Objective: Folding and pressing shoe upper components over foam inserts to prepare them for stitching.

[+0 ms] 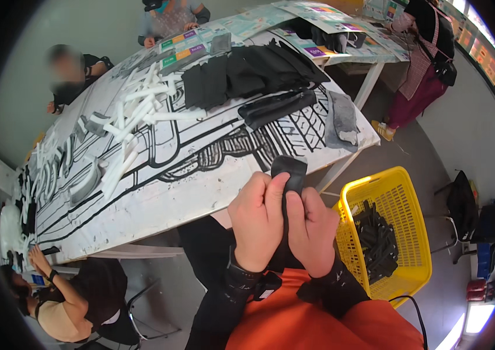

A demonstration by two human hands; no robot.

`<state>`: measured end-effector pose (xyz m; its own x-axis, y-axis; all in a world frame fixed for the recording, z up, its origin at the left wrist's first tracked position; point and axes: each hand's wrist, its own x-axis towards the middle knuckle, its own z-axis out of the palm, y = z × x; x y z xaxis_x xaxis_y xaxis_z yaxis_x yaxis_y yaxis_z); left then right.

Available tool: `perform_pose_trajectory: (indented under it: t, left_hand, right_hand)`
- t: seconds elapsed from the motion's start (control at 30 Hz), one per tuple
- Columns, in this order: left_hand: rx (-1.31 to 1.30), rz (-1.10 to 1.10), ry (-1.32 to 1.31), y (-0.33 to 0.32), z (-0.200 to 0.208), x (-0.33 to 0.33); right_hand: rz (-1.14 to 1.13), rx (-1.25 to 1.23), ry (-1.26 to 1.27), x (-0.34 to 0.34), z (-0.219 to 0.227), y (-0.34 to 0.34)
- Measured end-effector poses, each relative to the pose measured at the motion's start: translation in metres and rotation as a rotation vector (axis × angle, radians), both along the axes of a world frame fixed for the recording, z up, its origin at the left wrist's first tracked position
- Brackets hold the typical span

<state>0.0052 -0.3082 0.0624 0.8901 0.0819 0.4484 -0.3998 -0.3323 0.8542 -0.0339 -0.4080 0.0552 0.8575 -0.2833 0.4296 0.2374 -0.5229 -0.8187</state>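
My left hand [256, 219] and my right hand [313, 233] are close together in front of my body, beyond the table's near edge. Both are closed on a black strip of soft, cloth-like material [290, 169]. Its rounded, folded top sticks up above my thumbs, which press on it from either side. Lower down, the strip runs between my hands toward my lap, and my fingers hide part of it. On the table ahead lie a folded black bundle [276, 109] and a wide heap of black cloth pieces [247, 73].
A yellow plastic basket [408, 219] holding many black pieces stands at my right. The white table [195, 204] carries white tubes [142, 108] and a grey slab [342, 122]. A co-worker [69, 297] sits at near left; others are around the far side.
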Motion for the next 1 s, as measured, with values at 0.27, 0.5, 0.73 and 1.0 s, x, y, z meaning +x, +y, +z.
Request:
perform_pose_trajectory:
  t: [0.27,0.5,0.73,1.0]
  left_hand:
    - [0.109,0.03,-0.054,0.007,-0.005,-0.014]
    - [0.34,0.034,-0.135,0.013,-0.018,-0.02]
    - [0.328,0.051,-0.155,0.012,-0.041,-0.024]
    - [0.226,-0.452,0.373,0.034,-0.041,-0.024]
  right_hand:
    - [-0.056,0.106,-0.117,0.003,-0.008,0.012]
    - [-0.169,0.236,-0.14,0.013,-0.005,0.011]
    - [-0.22,0.342,-0.177,0.03,0.006,-0.003]
    - [-0.275,0.408,-0.182,0.043,0.013,-0.041]
